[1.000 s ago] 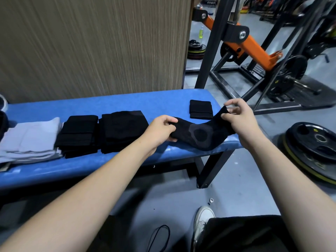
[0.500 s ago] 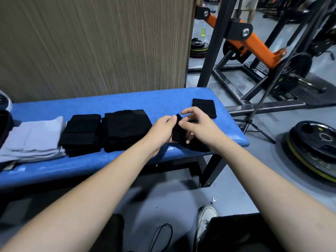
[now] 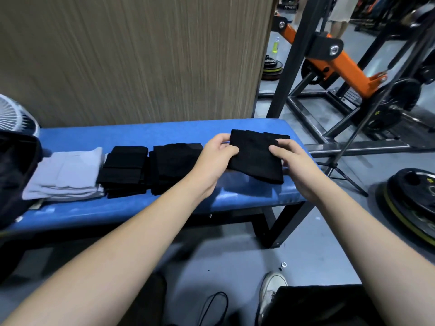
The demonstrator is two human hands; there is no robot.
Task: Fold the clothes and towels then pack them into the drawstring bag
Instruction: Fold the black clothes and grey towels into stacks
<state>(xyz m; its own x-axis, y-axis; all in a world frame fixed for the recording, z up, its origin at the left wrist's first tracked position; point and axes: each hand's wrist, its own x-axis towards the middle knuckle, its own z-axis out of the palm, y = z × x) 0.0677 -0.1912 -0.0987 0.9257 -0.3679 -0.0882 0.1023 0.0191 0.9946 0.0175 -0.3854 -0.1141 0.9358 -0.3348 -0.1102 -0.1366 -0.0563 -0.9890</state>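
A folded black cloth (image 3: pixel 255 157) hangs just above the right end of the blue bench (image 3: pixel 146 135). My left hand (image 3: pixel 217 154) grips its left edge and my right hand (image 3: pixel 290 158) grips its right edge. Behind it a small folded black piece (image 3: pixel 276 135) lies on the bench, mostly hidden. To the left sit two folded black stacks (image 3: pixel 174 164) (image 3: pixel 124 169) side by side, then a folded grey towel (image 3: pixel 67 175). A black bag (image 3: pixel 16 175) stands at the bench's left end, cut off by the frame edge.
A wooden panel wall (image 3: pixel 141 55) runs behind the bench. A white fan (image 3: pixel 14 116) stands at far left. An orange and black gym rack (image 3: pixel 334 67) and a tripod (image 3: pixel 339 170) stand to the right. Weight plates (image 3: pixel 414 203) lie on the floor. My shoe (image 3: pixel 270 288) rests below.
The long black cloth was stretched between both hands, then doubled over as my right hand came to the left one. Now the folded cloth is held flat, farther back over the bench.
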